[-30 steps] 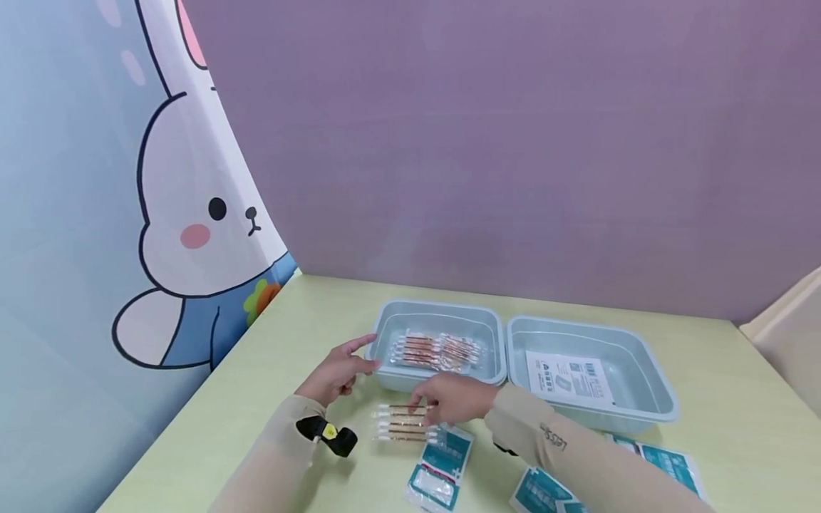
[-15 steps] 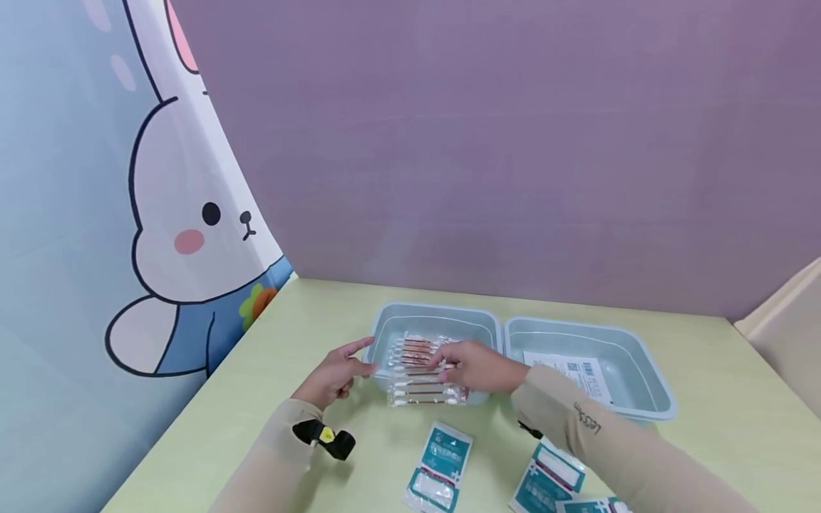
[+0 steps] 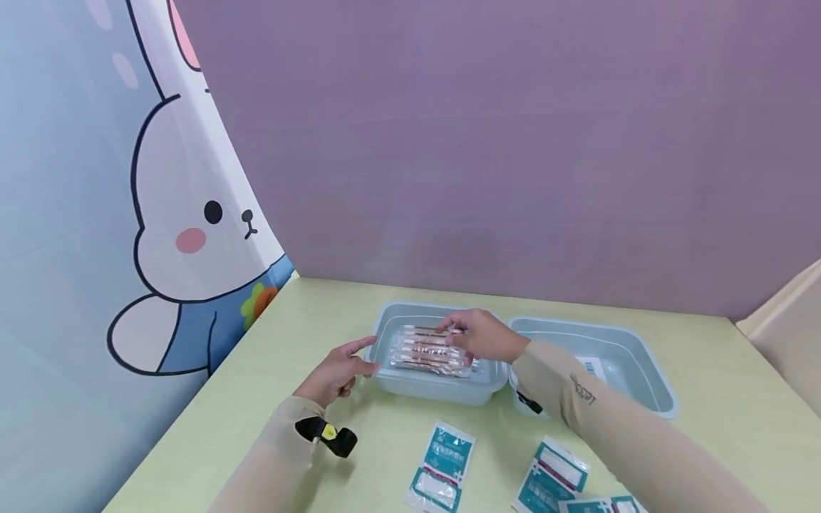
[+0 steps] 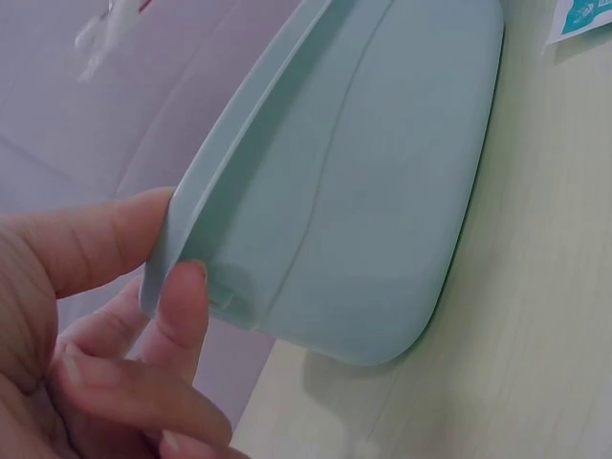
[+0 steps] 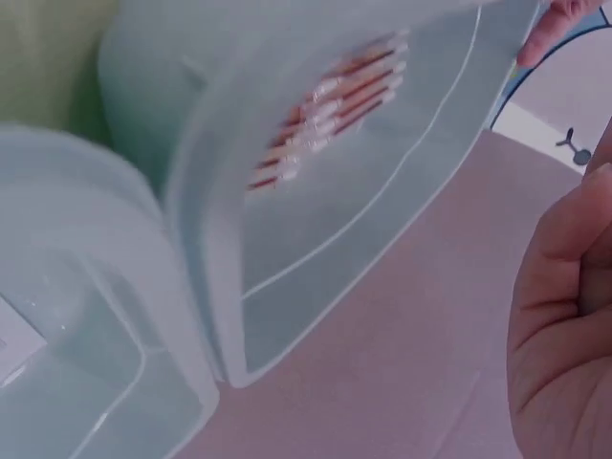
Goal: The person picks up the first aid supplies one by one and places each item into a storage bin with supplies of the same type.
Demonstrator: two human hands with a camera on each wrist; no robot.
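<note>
In the head view, my right hand [image 3: 484, 336] is over the left light-blue plastic bin [image 3: 430, 388]. It pinches the right end of a clear-wrapped pack of cotton swabs [image 3: 428, 349] with brown sticks and white tips. More wrapped cotton swabs [image 5: 335, 105] lie inside this bin, mostly covered by the held pack in the head view. My left hand [image 3: 333, 372] grips the bin's left rim; the left wrist view shows thumb and index finger on either side of the rim [image 4: 177, 225]. Only part of my right hand [image 5: 564, 325] enters its wrist view.
A second light-blue bin [image 3: 631, 356] stands right beside the first, with a white printed sheet [image 3: 591, 368] in it, partly behind the right forearm. Several teal-and-white packets [image 3: 441, 467] lie on the pale yellow table. A purple backdrop rises behind.
My right hand has lifted the swab pack off the table, carried it over the front rim and brought it above the left bin. My left hand keeps its place on the rim.
</note>
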